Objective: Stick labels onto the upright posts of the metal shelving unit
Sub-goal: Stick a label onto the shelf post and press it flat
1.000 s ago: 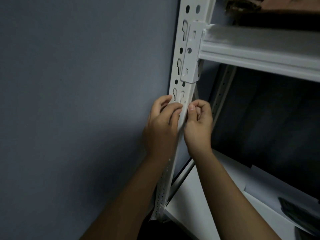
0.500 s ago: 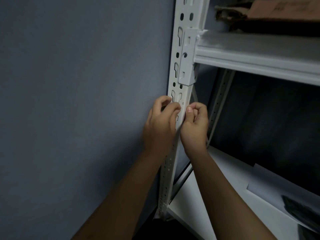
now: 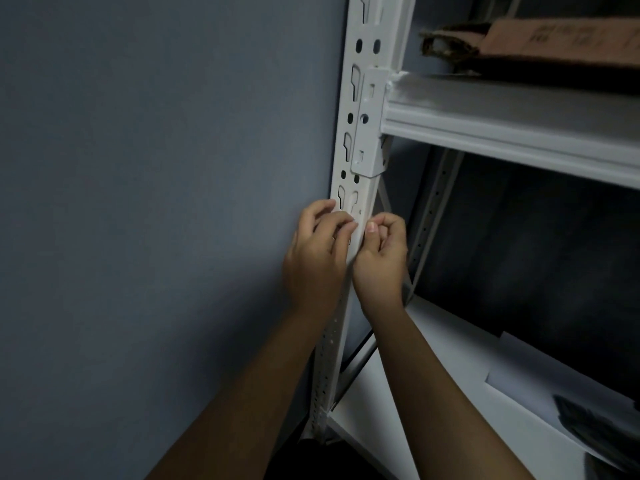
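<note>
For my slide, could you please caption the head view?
Both hands, left hand and right hand, press at the white upright post just below the shelf bracket.

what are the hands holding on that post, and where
Both the left hand and right hand grip the white upright post just below the shelf bracket. A label cannot be made out.

Both hands meet at the white upright post (image 3: 360,140) near frame centre. The left hand (image 3: 317,258) curls its fingers onto the post's face, and the right hand (image 3: 381,258) pinches at the post's edge, thumb up. A cardboard box (image 3: 540,39) sits upper right on the shelf (image 3: 502,126).
</note>
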Motion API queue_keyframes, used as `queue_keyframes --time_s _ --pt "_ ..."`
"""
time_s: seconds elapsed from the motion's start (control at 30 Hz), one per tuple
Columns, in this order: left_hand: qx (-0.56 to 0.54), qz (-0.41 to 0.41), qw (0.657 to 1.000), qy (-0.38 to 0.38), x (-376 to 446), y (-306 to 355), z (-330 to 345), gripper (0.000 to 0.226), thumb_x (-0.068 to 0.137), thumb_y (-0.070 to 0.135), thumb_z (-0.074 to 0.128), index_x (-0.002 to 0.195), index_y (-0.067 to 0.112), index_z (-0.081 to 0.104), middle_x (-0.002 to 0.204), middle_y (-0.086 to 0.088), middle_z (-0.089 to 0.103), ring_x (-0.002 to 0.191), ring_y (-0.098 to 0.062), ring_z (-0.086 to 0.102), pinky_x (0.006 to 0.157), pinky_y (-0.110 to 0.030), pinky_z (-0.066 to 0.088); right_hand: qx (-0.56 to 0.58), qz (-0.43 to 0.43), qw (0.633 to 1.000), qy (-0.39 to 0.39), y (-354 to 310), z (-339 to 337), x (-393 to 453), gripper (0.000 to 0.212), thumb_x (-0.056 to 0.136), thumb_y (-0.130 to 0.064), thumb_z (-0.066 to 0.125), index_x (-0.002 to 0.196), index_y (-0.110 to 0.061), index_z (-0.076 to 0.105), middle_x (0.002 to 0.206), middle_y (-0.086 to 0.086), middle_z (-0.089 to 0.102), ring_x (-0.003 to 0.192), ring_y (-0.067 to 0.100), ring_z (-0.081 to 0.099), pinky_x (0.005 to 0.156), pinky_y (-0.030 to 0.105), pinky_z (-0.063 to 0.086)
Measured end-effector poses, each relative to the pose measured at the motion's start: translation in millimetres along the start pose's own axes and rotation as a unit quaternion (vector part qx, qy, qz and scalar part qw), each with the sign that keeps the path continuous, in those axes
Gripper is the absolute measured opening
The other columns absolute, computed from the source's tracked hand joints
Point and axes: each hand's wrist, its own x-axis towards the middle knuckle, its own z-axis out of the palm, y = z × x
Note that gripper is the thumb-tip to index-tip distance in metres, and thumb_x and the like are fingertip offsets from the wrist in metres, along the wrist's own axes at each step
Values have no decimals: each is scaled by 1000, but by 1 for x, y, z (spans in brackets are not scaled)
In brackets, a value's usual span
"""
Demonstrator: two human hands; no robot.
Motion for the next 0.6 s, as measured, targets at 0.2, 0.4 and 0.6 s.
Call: queue_keyframes --time_s 0.2,0.4,0.6 --pt "15 4 1000 -3 5 4 -3 7 90 18 58 90 17 66 110 5 56 90 -12 58 62 -34 52 -15 -9 1000 21 2 5 -1 26 101 -7 39 85 -27 43 75 -4 47 57 -1 42 56 14 37" --pt "38 12 999 -10 2 3 -3 8 90 20 57 88 17 64 103 6 57 83 -12 57 60 -33 50 -40 5 999 14 0 2 -2 23 101 -9 39 85 -26 43 76 -1 46 61 6 42 54 15 36" --pt "-3 1 1000 0 3 2 -5 11 90 23 62 99 19 67 110 8 59 87 -9 61 64 -32 53 -41 6 999 7 0 2 -2 14 101 -7 38 91 -16 44 74 -2 44 55 -1 39 52 13 34"
